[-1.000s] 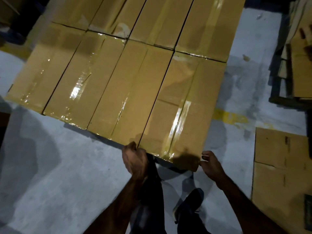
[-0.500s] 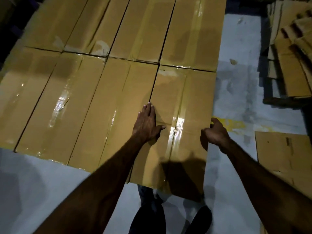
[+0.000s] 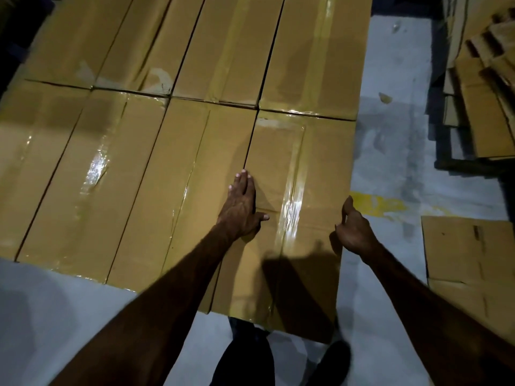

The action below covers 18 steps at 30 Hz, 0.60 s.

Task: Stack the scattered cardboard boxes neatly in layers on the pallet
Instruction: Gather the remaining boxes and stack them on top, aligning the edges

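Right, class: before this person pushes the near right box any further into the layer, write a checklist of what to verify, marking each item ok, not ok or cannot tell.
1. Left hand lies flat on top of the near right box: ok.
2. Right hand is at the box's right side edge; firm contact: cannot tell.
3. Box's far end meets the back row box: ok.
4. Box's near end is flush with its left neighbour: not ok, it sticks out toward the person.
5. Seam between the two boxes is closed: ok, only a thin dark line shows.
6. Pallet beneath is supporting the overhang: cannot tell, hidden.
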Each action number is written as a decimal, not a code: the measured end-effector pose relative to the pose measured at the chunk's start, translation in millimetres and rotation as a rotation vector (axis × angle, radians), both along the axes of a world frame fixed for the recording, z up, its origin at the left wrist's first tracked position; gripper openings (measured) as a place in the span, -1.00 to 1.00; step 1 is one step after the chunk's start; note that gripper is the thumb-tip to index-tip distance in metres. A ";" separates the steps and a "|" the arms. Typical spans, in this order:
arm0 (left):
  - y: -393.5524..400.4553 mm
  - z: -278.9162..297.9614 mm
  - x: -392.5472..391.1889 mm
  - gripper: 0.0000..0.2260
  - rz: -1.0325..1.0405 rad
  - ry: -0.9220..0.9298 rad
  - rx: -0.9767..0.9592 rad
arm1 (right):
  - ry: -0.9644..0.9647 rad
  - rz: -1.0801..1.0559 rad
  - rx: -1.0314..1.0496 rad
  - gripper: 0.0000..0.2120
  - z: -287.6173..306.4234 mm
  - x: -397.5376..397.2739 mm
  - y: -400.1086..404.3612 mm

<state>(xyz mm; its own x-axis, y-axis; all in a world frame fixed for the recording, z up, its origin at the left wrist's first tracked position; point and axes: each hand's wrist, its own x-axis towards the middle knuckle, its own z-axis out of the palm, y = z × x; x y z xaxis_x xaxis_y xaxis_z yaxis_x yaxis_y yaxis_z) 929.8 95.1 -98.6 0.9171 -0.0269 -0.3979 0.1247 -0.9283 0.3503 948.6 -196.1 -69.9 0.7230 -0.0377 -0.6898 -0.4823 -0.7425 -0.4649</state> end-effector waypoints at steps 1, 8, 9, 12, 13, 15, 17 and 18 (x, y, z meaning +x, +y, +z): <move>0.0 -1.3 -0.3 0.10 0.006 -0.004 -0.006 | 0.004 0.011 0.004 -0.13 -0.4 -0.1 -1.4; 1.6 18.2 -8.8 0.09 -0.021 0.047 0.012 | 0.082 0.142 0.070 -0.07 17.8 -17.4 -13.1; -0.8 28.6 -15.7 0.08 -0.033 0.068 0.015 | 0.097 0.174 0.086 -0.08 27.0 -27.8 -15.4; -14.5 64.5 -44.5 0.01 0.011 0.081 -0.017 | 0.081 0.178 0.163 -0.05 44.1 -63.1 -28.9; -22.1 79.3 -58.8 -0.03 0.032 0.070 -0.034 | 0.066 0.141 0.203 -0.10 55.8 -76.6 -32.4; -36.8 107.3 -87.6 -0.10 0.082 0.045 -0.082 | 0.053 0.036 0.273 -0.26 82.7 -99.3 -34.3; -56.5 140.5 -123.8 -0.16 0.143 0.008 -0.136 | 0.055 -0.048 0.314 -0.34 106.4 -122.1 -41.2; -68.1 158.5 -145.4 -0.20 0.180 -0.007 -0.163 | 0.060 -0.071 0.318 -0.34 117.9 -135.5 -45.7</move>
